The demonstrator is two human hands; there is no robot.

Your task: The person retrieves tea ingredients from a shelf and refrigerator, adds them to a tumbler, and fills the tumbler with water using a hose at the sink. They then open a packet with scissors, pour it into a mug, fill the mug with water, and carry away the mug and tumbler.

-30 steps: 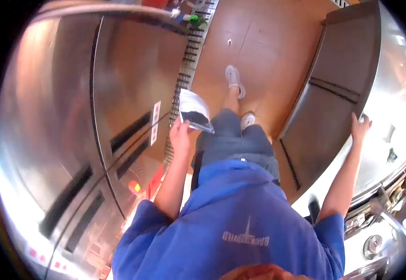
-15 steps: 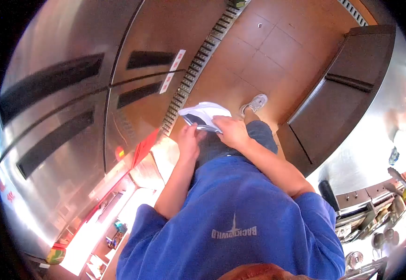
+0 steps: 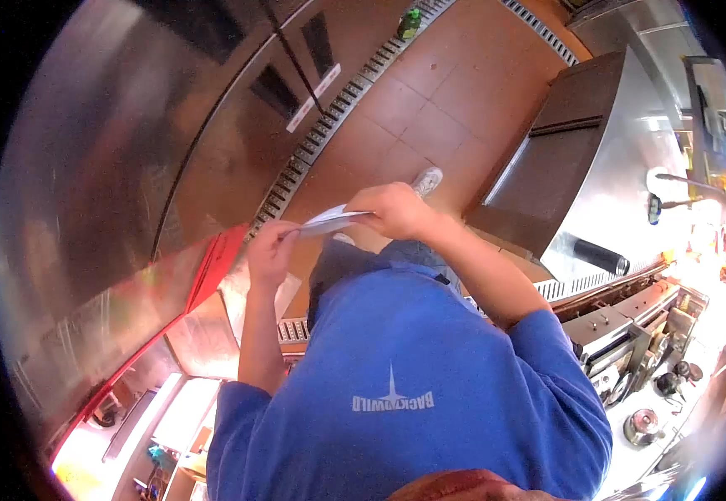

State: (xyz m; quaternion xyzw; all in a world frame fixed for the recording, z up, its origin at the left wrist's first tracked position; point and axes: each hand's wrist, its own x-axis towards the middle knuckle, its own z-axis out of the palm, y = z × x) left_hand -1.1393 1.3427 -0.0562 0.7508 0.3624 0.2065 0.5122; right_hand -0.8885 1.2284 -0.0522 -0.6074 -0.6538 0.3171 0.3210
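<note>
A thin white packet or folded sheet (image 3: 333,220), seen nearly edge-on, is held between my two hands in front of my waist. My left hand (image 3: 271,250) pinches its left end between thumb and fingers. At the other end, my right hand (image 3: 392,210) has its fingers closed over the edge, with the back of the hand facing up. The packet's dark area is hidden at this angle.
Metal cabinet doors (image 3: 121,142) stand at the left. A floor drain grate (image 3: 329,121) runs beside them, with a green bottle (image 3: 410,23) at its far end. At the right are a steel counter (image 3: 609,184), a dark cylinder (image 3: 601,256) and a round metal lidded item (image 3: 642,426).
My right hand has come from the right counter to the packet, which has tilted nearly edge-on. My view has shifted, bringing more of the right-hand worktop and lower-left shelves into sight.
</note>
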